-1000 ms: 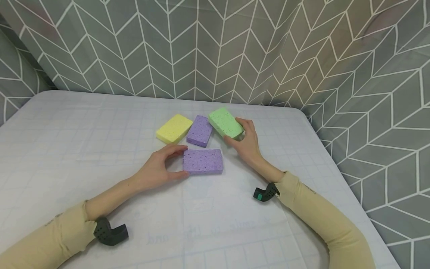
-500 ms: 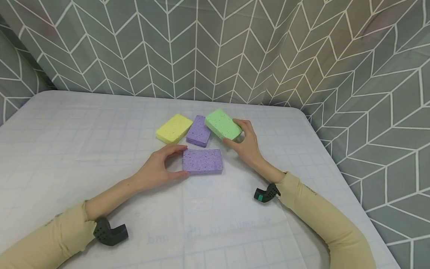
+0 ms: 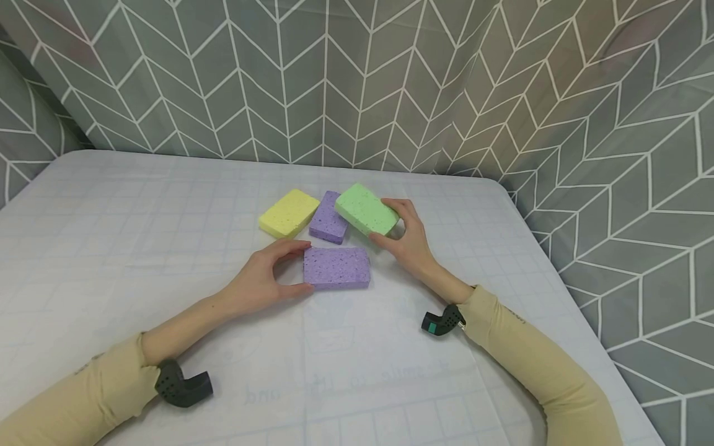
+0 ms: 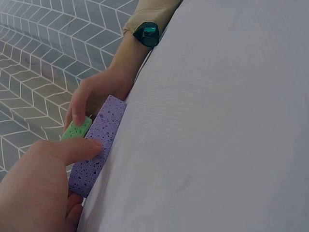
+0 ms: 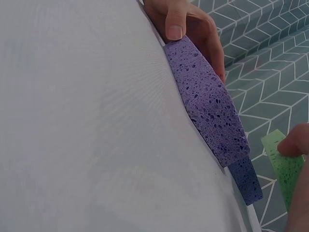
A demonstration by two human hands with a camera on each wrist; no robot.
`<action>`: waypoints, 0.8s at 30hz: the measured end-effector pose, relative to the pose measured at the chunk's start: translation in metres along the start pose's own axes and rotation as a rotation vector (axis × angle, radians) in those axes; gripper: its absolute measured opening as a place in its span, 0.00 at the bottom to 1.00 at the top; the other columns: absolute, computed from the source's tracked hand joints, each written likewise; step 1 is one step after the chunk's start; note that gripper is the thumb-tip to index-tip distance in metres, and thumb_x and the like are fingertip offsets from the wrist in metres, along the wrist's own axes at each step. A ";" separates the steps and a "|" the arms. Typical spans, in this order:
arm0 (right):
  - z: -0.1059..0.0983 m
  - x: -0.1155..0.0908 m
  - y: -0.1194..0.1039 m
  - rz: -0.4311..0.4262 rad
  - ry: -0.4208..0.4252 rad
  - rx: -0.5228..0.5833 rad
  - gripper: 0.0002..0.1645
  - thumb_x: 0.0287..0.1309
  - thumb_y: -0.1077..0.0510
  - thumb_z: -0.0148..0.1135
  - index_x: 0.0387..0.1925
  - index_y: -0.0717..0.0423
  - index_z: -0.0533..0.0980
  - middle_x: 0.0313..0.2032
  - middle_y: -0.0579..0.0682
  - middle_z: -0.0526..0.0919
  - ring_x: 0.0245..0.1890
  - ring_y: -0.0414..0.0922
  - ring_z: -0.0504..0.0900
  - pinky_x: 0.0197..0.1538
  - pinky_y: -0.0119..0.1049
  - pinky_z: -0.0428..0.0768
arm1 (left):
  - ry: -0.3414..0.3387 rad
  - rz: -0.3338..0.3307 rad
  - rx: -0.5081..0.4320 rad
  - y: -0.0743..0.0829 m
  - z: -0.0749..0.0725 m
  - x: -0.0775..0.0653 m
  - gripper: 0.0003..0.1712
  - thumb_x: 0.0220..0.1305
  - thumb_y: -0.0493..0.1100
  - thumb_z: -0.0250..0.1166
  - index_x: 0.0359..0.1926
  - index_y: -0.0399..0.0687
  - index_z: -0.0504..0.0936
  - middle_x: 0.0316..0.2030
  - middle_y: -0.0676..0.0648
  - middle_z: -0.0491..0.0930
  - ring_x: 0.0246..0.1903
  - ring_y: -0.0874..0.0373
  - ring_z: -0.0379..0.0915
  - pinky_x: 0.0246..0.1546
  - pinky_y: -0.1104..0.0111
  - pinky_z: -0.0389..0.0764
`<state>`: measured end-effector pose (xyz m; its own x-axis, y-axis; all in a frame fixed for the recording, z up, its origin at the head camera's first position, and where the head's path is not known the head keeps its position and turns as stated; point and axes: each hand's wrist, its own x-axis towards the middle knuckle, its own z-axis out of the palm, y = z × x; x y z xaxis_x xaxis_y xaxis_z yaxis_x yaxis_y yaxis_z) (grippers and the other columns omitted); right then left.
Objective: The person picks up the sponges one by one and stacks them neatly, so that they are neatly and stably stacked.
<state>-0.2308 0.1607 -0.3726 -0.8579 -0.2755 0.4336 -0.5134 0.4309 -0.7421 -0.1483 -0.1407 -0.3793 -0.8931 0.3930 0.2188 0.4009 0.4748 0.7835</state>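
My left hand point(image 3: 264, 280) holds the left end of a purple sponge point(image 3: 337, 268), thumb along its near side and fingers at its far side. In the left wrist view the thumb presses on that sponge's point(image 4: 100, 145) side. My right hand point(image 3: 409, 243) pinches a green sponge point(image 3: 366, 209) by its right end, thumb below and fingers above. The green sponge overlaps the right part of a second purple sponge point(image 3: 328, 222) in the head view. In the right wrist view the green sponge point(image 5: 286, 166) shows apart from both purple ones.
A yellow sponge point(image 3: 289, 212) lies beside the second purple sponge, to its left. A white cloth with faint lines covers the table point(image 3: 167, 260). Grey curtains point(image 3: 301, 80) with white chevron lines hang behind the table and along its right side.
My right hand has shifted slightly left with the green sponge, which now covers more of the farther purple sponge. The left hand and its sponge have hardly moved.
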 end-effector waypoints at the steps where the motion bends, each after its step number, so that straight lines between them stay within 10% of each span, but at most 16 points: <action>1: 0.000 0.000 0.000 -0.003 -0.002 0.004 0.42 0.50 0.52 0.72 0.66 0.59 0.69 0.60 0.57 0.70 0.64 0.52 0.68 0.74 0.55 0.62 | -0.001 -0.001 -0.001 0.000 0.000 0.000 0.42 0.51 0.45 0.79 0.66 0.43 0.73 0.62 0.45 0.75 0.63 0.49 0.72 0.68 0.54 0.72; 24: -0.005 -0.004 -0.030 -0.072 -0.111 0.140 0.37 0.48 0.67 0.68 0.62 0.71 0.70 0.59 0.66 0.71 0.61 0.56 0.69 0.68 0.42 0.64 | 0.004 0.011 -0.020 -0.002 0.000 0.002 0.43 0.49 0.43 0.80 0.66 0.42 0.73 0.61 0.45 0.76 0.62 0.49 0.73 0.67 0.55 0.73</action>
<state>-0.2115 0.1529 -0.3494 -0.8077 -0.3982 0.4348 -0.5594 0.2847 -0.7785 -0.1510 -0.1411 -0.3804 -0.8894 0.3950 0.2299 0.4066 0.4543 0.7926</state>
